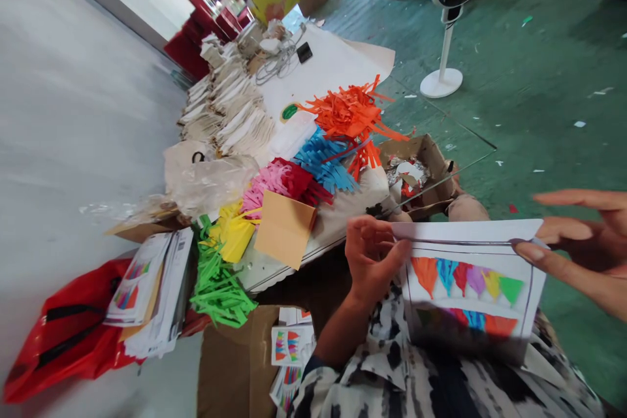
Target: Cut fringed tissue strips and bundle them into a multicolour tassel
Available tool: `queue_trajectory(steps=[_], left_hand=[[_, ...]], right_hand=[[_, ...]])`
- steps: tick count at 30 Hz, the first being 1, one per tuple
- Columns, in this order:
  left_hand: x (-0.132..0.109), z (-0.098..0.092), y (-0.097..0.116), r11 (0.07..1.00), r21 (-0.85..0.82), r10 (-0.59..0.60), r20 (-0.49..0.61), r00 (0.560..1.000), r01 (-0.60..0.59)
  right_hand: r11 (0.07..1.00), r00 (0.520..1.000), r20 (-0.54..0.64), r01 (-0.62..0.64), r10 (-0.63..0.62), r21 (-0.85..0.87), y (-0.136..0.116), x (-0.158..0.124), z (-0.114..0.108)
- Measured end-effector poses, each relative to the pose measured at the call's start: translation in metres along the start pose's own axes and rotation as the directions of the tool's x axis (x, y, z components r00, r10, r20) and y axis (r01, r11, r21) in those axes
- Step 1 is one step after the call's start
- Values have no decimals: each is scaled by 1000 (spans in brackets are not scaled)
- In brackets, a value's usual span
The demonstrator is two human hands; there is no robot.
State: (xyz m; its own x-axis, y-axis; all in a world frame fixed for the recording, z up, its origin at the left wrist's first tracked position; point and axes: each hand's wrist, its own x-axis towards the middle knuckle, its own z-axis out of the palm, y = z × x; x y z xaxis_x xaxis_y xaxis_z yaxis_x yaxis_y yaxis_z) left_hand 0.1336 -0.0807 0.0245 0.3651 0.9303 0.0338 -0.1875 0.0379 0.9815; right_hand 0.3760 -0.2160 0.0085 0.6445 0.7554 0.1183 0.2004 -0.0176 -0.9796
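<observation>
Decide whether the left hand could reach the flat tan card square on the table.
Probably yes: the left hand is near the tan card square, nothing between, but it holds a white paper sheet.

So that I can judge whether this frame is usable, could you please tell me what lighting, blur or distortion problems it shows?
In the head view, wide-angle distortion tilts and bends the table, a shadow darkens the lower part of the printed paper sheet, and the pale grey surface at left looks washed out and smeared.

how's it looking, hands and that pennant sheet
Left hand pinching top edge of pennant sheet. Right hand at its right edge, fingertips on it. Cut paper strips piled beyond, apart.
</observation>
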Motion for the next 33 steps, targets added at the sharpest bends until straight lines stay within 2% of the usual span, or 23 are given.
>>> queue_trajectory(steps=[3,7,13,16,19,21,24,25,26,30,33], left_hand=[[6,-3,1,996,20,-84,96,992,82],[13,-5,7,991,91,-116,220,969,98],[12,0,5,998,24,49,244,968,-56],[11,4,7,996,82,14,225,974,-33],[20,10,22,974,224,-24,273,962,-39],[32,13,34,944,302,3,397,918,-134],[50,17,46,914,282,57,622,781,-292],[53,17,47,916,264,55,664,746,-303],[55,17,46,922,252,47,679,733,-293],[51,15,34,947,264,-24,629,777,-184],[45,13,27,956,246,-18,590,807,-159]], right_hand=[[992,979,190,89,-71,-89,-5,2,-2],[992,988,145,63,-47,-109,-8,4,-2],[985,994,84,81,-69,-151,-9,1,3],[990,995,82,58,-47,-127,-10,0,6],[995,988,148,53,-40,-89,-16,4,7],[994,976,210,71,-53,-83,-20,7,6],[993,965,252,90,-68,-80,-21,11,5],[992,968,242,93,-71,-80,-19,11,4],[991,971,226,97,-75,-89,-17,11,3],[975,982,145,145,-121,-169,-6,10,1],[962,969,149,220,-196,-164,-2,12,2]])
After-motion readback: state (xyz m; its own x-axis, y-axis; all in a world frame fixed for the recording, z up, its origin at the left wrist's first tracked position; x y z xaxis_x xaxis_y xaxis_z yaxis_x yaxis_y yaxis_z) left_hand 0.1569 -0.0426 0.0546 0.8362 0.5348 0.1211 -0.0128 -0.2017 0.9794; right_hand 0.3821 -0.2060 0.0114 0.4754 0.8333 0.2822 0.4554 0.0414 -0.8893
